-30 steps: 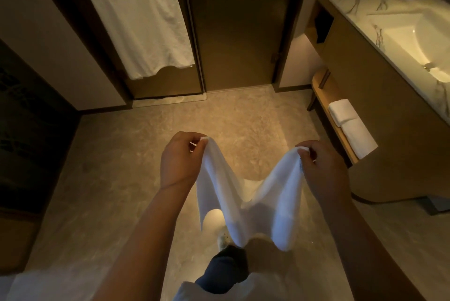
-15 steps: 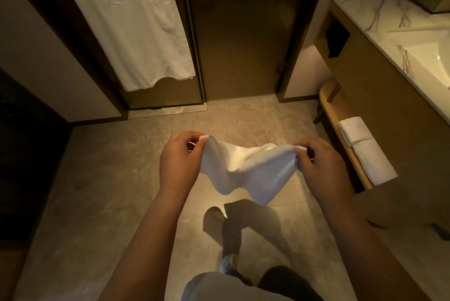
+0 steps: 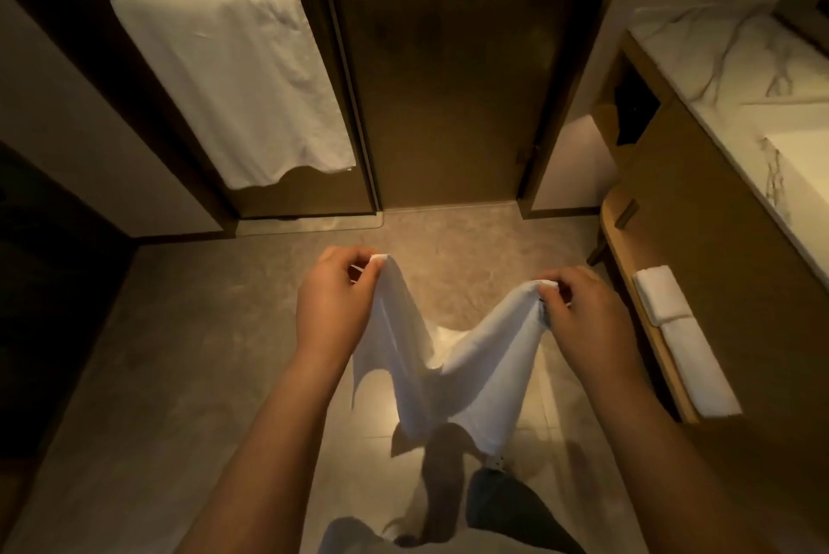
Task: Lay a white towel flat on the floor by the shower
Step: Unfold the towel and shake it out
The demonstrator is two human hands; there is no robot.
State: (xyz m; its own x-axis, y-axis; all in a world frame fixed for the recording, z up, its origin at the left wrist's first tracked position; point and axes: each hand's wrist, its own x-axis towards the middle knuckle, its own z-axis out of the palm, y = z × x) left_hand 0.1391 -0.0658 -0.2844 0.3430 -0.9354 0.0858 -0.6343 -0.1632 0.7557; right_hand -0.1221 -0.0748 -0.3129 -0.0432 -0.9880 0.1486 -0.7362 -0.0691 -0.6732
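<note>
The left hand (image 3: 334,306) and right hand (image 3: 587,320) each pinch a top corner of the white towel (image 3: 430,374) between thumb and curled fingers. It hangs in the air above the floor (image 3: 202,329), sagging in the middle, its lower edge loose. Bare floor runs ahead to the shower door (image 3: 439,96). At right a low shelf (image 3: 621,257) holds two folded towels (image 3: 686,342). A hanging towel (image 3: 237,82) drapes on the far left panel.

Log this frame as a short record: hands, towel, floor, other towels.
left hand: pinches one top corner of the towel
right hand: pinches the other top corner
towel: hangs between the hands, sagging in the middle, not yet laid flat
floor: tiled
hung towel: on the left door
folded towels: two, on the low shelf at right
</note>
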